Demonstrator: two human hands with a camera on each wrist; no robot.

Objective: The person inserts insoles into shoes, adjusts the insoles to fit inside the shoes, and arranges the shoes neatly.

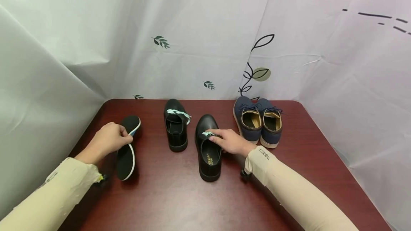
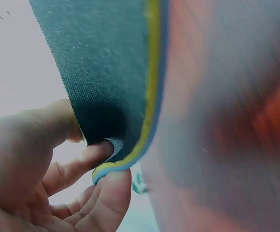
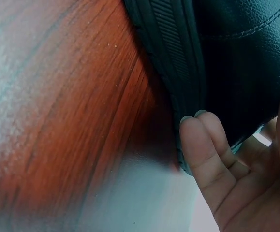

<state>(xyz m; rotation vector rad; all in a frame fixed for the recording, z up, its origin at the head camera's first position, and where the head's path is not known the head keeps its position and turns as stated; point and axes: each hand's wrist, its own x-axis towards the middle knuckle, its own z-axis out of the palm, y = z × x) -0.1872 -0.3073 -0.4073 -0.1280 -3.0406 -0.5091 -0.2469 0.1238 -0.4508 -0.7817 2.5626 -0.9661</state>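
Observation:
At the left, my left hand [image 1: 112, 136] pinches a dark insole [image 1: 124, 163] with a pale edge near its middle, where it bends. Up close in the left wrist view, the insole [image 2: 106, 63] shows dark woven fabric and a yellow and blue rim, its edge curling between thumb and fingers. A black leather shoe [image 1: 210, 175] stands upright on the table, toe pointing away. My right hand [image 1: 232, 142] holds it at the front, thumb and index finger at its pale green laces [image 1: 208, 133]. Other fingers [image 3: 198, 145] press the shoe's side [image 3: 241, 72] just above the sole.
Another black shoe [image 1: 176, 142], with loosened pale green laces, stands left of the held one. A pair of navy shoes [image 1: 252, 133] with tan linings sits at the back right. Patterned white cloth [image 1: 199, 45] hangs behind and beside the reddish-brown table [image 1: 167, 195].

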